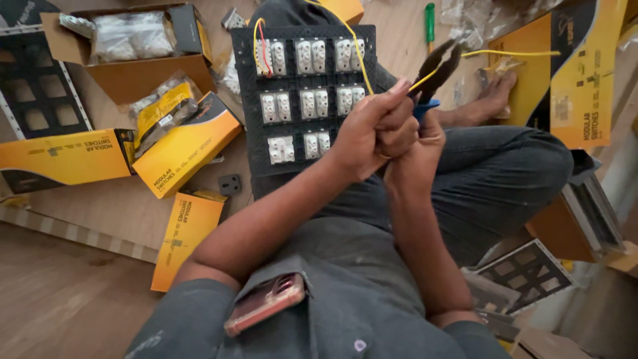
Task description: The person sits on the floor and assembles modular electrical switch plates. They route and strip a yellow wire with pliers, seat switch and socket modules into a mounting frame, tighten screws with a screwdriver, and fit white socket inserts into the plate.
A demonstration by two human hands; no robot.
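A black switch panel (pixel 247 100) with several white switches rests on my lap. A yellow wire (pixel 359 56) runs from its top across to the pliers. My left hand (pixel 372 129) pinches this wire just beside the plier jaws. My right hand (pixel 425 136) sits under the left one and grips blue-handled pliers (pixel 438 66), whose dark jaws bite the yellow wire. Beyond the jaws the wire continues right (pixel 512 53). A red and a yellow wire (pixel 262 46) loop at the panel's upper left.
Yellow cartons (pixel 183 146) and an open cardboard box (pixel 133 73) lie on the floor at left. A green screwdriver (pixel 430 20) lies at the top. Grid frames (pixel 528 269) sit lower right. A phone (pixel 266 302) sticks out of my shirt pocket.
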